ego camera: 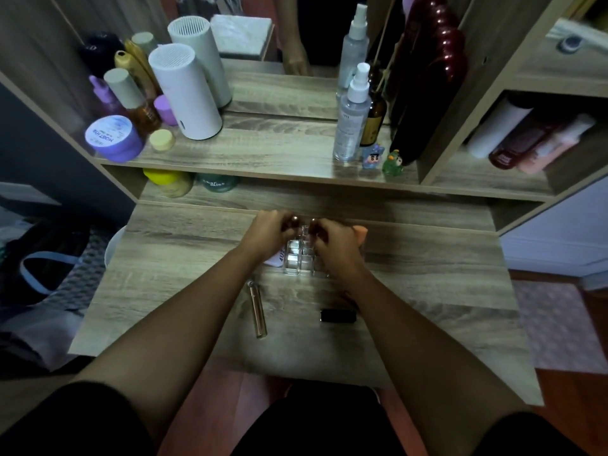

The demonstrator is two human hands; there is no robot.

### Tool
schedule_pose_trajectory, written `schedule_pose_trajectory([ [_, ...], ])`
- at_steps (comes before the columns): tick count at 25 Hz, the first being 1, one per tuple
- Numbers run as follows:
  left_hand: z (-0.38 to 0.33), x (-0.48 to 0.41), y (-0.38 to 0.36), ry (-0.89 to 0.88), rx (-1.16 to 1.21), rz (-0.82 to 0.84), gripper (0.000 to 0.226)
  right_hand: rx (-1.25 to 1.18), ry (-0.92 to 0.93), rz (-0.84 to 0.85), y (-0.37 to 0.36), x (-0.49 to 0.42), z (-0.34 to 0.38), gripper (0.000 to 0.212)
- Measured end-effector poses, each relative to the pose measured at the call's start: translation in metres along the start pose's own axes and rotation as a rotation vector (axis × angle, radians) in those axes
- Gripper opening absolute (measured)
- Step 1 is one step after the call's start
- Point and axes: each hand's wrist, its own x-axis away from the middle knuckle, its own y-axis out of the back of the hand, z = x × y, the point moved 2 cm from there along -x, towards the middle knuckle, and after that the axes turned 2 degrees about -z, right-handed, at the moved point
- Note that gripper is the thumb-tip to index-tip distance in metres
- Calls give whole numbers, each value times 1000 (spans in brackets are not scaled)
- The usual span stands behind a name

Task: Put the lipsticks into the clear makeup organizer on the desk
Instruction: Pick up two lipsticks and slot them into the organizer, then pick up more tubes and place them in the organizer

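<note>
The clear makeup organizer [297, 258] stands mid-desk, a grid of small square cells. Both hands hover over its far rows. My left hand [268, 233] pinches a dark lipstick [293, 221] whose rounded end shows above the fingers. My right hand [332, 240] grips another dark lipstick [312, 223] in the same way. A clear, pinkish tube lipstick [257, 310] lies on the desk nearer to me, left of centre. A black lipstick [338, 315] lies on its side beside my right forearm. A peach-coloured item [360, 232] shows just behind my right hand.
The wooden desk [184, 291] has a raised shelf behind it holding a purple jar [112, 137], a white cylinder [187, 93], spray bottles [352, 116] and small figurines [383, 159]. A white labelled item [274, 258] lies left of the organizer. A mirror stands at the back.
</note>
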Motion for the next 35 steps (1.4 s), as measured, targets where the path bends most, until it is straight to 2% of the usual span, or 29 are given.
schedule_pose_trajectory([
  [8, 0, 3, 0, -10, 5, 2, 29, 29, 44, -22, -2, -5, -2, 27],
  [11, -1, 7, 3, 5, 40, -3, 41, 17, 23, -1, 2, -3, -1, 33],
  [14, 0, 23, 9, 29, 110, -53, 52, 34, 40, -62, 12, 13, 2, 34],
  [17, 5, 58, 7, 20, 134, -154, 37, 7, 74, -143, 24, 49, 0, 25],
  [19, 16, 86, -5, 81, 101, -212, 27, 12, 69, -161, 30, 73, -14, 16],
  [23, 38, 125, -31, 287, 49, -220, 27, 70, -59, -115, 33, 104, -50, 21],
  [26, 44, 136, -43, 393, 8, -239, 32, 123, -130, 31, 25, 112, -62, 32],
  [31, 40, 134, -55, 462, 57, -207, 39, 276, -127, 110, 19, 107, -60, 31],
  [35, 36, 131, -57, 496, 68, -218, 34, 346, -101, 142, 17, 105, -58, 27],
])
